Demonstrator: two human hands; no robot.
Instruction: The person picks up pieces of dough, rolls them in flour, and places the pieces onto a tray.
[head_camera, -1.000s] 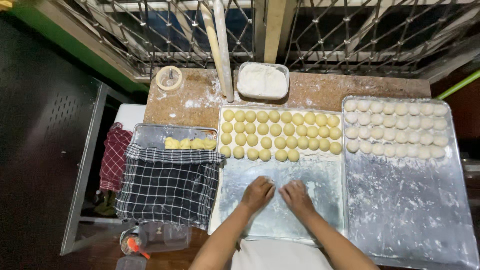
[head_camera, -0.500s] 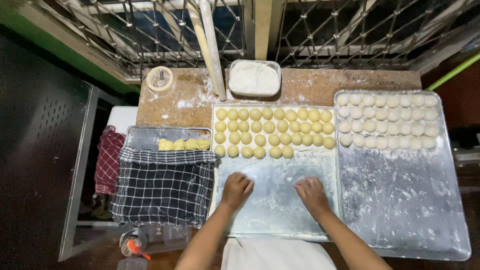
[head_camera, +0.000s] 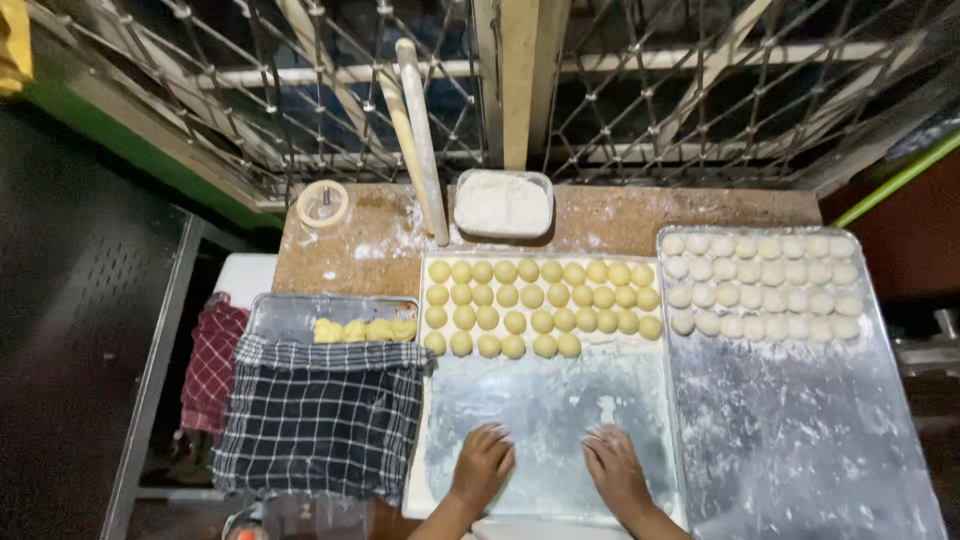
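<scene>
A: Item: middle floured tray (head_camera: 640, 400). Our left hand (head_camera: 483, 463) & right hand (head_camera: 614, 466)?
B: Both flat, holding nothing, on its near end. Yellow dough balls (head_camera: 540, 305) lie straight ahead, rows running crosswise; hands abt equally near.

Dough balls (head_camera: 540, 305) in rows at the back of the middle tray (head_camera: 545, 420). Both hands at its front. Another tray (head_camera: 800, 430) right, cloth (head_camera: 320, 425) left, flour tub (head_camera: 503, 204) behind.
</scene>
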